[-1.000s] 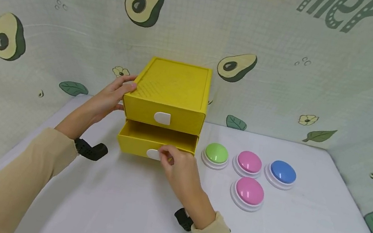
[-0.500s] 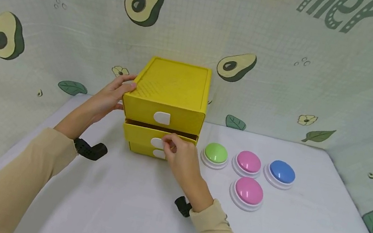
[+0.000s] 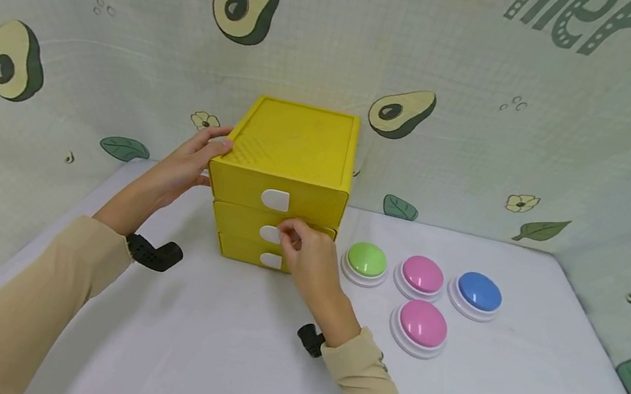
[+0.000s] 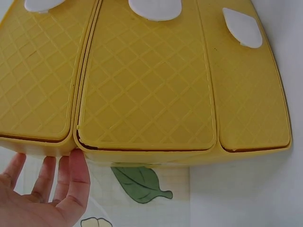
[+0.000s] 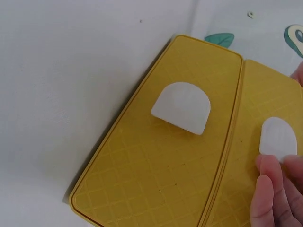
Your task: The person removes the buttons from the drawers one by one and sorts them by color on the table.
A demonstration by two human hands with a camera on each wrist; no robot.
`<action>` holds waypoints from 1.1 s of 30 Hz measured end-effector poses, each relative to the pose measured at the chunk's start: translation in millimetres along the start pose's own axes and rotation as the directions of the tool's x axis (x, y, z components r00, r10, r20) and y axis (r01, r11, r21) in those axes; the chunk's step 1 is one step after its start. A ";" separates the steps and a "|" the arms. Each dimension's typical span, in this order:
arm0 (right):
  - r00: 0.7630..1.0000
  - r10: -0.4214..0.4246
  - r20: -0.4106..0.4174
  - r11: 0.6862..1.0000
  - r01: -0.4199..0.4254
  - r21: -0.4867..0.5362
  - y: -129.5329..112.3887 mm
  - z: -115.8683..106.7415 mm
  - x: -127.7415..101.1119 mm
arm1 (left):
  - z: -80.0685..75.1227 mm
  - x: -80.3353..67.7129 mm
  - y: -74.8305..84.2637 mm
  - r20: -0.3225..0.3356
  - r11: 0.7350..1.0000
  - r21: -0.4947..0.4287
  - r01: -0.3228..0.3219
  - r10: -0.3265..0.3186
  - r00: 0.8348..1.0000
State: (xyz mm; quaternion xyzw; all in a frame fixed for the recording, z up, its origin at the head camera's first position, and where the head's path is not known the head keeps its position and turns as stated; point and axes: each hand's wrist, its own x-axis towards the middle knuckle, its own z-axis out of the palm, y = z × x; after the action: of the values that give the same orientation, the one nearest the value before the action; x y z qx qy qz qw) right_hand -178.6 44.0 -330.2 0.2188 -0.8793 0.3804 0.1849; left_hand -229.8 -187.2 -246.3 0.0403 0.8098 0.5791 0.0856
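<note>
A yellow three-drawer cabinet [image 3: 300,141] stands on the white table, its drawers pushed in. Each drawer front bears a white rounded handle. My left hand [image 3: 182,163] rests against the cabinet's left side near the top drawer; in the left wrist view, its fairly straight fingers [image 4: 78,177] touch the yellow wall. At the middle drawer, my right hand [image 3: 313,263] pinches the edge of the handle [image 5: 278,137] between thumb and fingers. Below it, the bottom drawer's handle [image 5: 183,106] is free of any hand. The drawers' insides are hidden.
Right of the cabinet sit several round push buttons on white bases: a green one [image 3: 366,259], a pink one [image 3: 422,274], a blue one [image 3: 479,291] and a nearer pink one [image 3: 423,322]. An avocado-print cloth [image 3: 320,29] hangs behind the table [image 3: 200,346].
The middle drawer, pulled well out at first, has slid back into the cabinet, with my right hand moving forward at its handle. My left hand has stayed at the cabinet's side.
</note>
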 end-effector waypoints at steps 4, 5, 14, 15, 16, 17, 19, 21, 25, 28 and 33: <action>1.000 -0.017 -0.010 1.000 0.017 -0.012 0.9 0.4 1.5 | -0.2 0.0 0.4 -0.003 1.000 0.000 0.006 -0.006 1.000; 1.000 -0.019 -0.013 1.000 0.019 -0.015 1.1 0.5 1.7 | -0.2 -0.1 0.6 -0.002 1.000 -0.001 0.005 -0.005 1.000; 0.999 -0.033 -0.039 0.999 0.032 -0.027 1.8 1.4 2.7 | 0.0 0.1 2.6 -0.003 1.000 0.004 -0.002 0.002 1.000; 0.999 -0.030 -0.039 0.999 0.029 -0.023 1.6 1.4 2.8 | -0.2 0.0 2.8 -0.004 1.000 0.006 -0.003 0.003 1.000; 0.999 -0.027 -0.038 0.999 0.026 -0.020 1.5 1.3 2.8 | -0.3 0.1 2.9 -0.003 1.000 0.008 -0.004 0.004 1.000; 0.999 -0.025 -0.038 1.000 0.024 -0.018 1.3 1.3 2.7 | -0.4 0.2 3.0 -0.003 1.000 0.009 -0.005 0.005 1.000; 0.999 -0.024 -0.039 1.000 0.023 -0.014 1.3 1.3 2.6 | -0.6 0.2 3.2 -0.003 1.000 0.012 -0.005 0.005 1.000; 0.999 -0.024 -0.042 1.000 0.023 -0.009 1.3 1.4 2.5 | -0.8 0.4 3.3 -0.003 1.000 0.010 -0.006 0.006 1.000; 0.999 -0.021 -0.045 1.000 0.021 -0.002 1.5 1.6 1.8 | -0.8 1.1 3.5 -0.001 1.000 0.007 -0.009 0.009 1.000; 0.999 -0.016 -0.028 1.000 0.016 -0.004 0.9 0.9 0.4 | -0.8 1.0 3.2 -0.002 1.000 0.003 -0.004 0.004 1.000; 0.999 0.004 0.034 0.999 -0.003 -0.038 -2.6 -4.1 -5.1 | -0.4 0.1 1.9 0.000 1.000 0.000 0.002 -0.002 1.000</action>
State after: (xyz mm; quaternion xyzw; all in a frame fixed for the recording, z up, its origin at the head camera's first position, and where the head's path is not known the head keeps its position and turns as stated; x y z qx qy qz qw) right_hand -172.3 46.7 -328.5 0.2200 -0.8899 0.3601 0.1734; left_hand -230.1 -186.9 -244.4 0.0395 0.8098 0.5790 0.0859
